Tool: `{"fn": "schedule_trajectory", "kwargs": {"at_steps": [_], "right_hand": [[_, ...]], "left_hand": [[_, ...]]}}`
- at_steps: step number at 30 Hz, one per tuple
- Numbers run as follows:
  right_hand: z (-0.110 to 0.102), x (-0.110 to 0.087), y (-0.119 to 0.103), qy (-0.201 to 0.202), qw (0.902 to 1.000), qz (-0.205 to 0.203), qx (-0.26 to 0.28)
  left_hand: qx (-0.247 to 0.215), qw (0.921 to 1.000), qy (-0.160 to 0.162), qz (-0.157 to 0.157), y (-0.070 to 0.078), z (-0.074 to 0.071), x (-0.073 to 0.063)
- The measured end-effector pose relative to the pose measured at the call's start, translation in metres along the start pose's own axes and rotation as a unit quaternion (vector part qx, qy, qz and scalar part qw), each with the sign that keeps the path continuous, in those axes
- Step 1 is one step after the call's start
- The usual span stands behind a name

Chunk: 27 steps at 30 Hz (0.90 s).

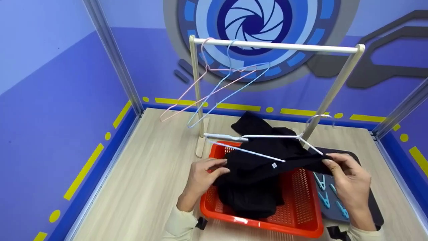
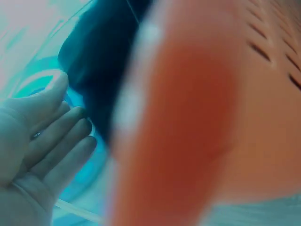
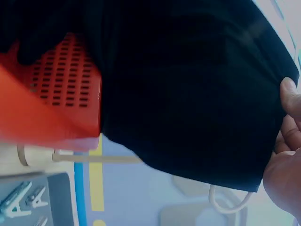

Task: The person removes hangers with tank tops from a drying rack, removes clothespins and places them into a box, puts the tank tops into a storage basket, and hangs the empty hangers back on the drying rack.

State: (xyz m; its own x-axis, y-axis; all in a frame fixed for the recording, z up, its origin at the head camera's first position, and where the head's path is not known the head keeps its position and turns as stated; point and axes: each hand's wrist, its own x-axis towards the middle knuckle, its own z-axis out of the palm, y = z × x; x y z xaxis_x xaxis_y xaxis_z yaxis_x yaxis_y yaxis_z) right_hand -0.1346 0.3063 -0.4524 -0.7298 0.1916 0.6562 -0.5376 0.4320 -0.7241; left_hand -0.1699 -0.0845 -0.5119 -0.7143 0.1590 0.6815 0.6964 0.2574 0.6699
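Observation:
A black garment (image 1: 257,150) with a small white label lies across the red basket (image 1: 314,201), part of it hanging down inside. My right hand (image 1: 351,177) pinches the garment's right edge, right by the end of a white hanger (image 1: 271,136). That hanger's right arm runs into the cloth at the pinch, and its hook (image 1: 319,116) points up and back. Over the basket's left side is my left hand (image 1: 204,174), thumb and fingers apart, fingertips close to the cloth. In the left wrist view its fingers (image 2: 70,136) are extended beside the dark cloth (image 2: 103,56).
Behind the basket stands a rack with a white rail (image 1: 284,46) and wooden posts. A pink hanger (image 1: 182,95) and a blue hanger (image 1: 217,87) hang at the rail's left. Several turquoise clothespins (image 1: 323,199) lie on a dark grey tray (image 1: 371,204) to the right.

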Motion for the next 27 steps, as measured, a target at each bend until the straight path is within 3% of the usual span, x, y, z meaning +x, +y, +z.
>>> {"fn": "schedule_trajectory", "kwargs": {"at_steps": [4, 7, 9, 11, 13, 15, 20, 23, 27], "right_hand": [[0.007, -0.005, -0.002, -0.016, 0.9996, -0.012, -0.020], [0.012, -0.009, -0.001, -0.036, 0.9990, -0.007, -0.026], [0.017, -0.011, -0.003, -0.050, 0.9983, -0.004, -0.028], [0.021, -0.012, -0.007, -0.064, 0.9976, -0.010, -0.024], [0.026, -0.013, -0.015, -0.072, 0.9969, -0.031, -0.011], [0.031, -0.014, -0.024, -0.079, 0.9952, -0.058, 0.001], [0.040, -0.016, -0.037, -0.102, 0.9903, -0.091, 0.023], [0.041, -0.017, -0.036, -0.110, 0.9889, -0.095, 0.032], [0.038, -0.017, -0.026, -0.112, 0.9876, -0.103, 0.039]], "left_hand": [[0.024, 0.9931, 0.062, 0.097, 0.017, -0.003, 0.006], [0.031, 0.9777, 0.138, 0.155, 0.028, -0.008, 0.013], [0.046, 0.9664, 0.181, 0.176, 0.033, -0.012, 0.017], [0.069, 0.9617, 0.194, 0.181, 0.035, -0.016, 0.020], [0.088, 0.9646, 0.174, 0.178, 0.035, -0.018, 0.022], [0.096, 0.9712, 0.131, 0.174, 0.034, -0.019, 0.023], [0.084, 0.9834, 0.048, 0.154, 0.029, -0.019, 0.017], [0.063, 0.9886, 0.027, 0.134, 0.028, -0.020, 0.013], [0.049, 0.9904, 0.024, 0.127, 0.028, -0.021, 0.011]]}}
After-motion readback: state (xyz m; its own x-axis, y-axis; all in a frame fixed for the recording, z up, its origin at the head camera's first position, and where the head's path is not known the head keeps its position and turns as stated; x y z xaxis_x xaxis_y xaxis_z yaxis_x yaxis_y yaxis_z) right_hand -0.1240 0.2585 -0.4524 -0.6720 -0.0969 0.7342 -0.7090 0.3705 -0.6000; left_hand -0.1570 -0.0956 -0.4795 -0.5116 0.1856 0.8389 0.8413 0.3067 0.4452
